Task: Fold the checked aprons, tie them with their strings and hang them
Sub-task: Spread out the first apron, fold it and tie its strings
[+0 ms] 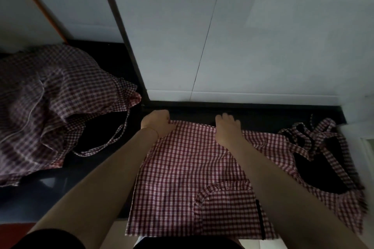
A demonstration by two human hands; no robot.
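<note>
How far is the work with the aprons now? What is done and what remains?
Nothing looks finished: no apron is tied or hung. In hand: one checked apron lies spread on the dark counter, the left hand and right hand holding its far edge; its strings lie loose at the right. Left: folding, tying and hanging it, then the crumpled pile of aprons at the left.

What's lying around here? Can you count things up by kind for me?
Checked aprons: 2, the apron being folded under the left hand and right hand, and a crumpled apron heap that may hold more than one
Hands: 2
Dark counter: 1
Total: 5
</note>
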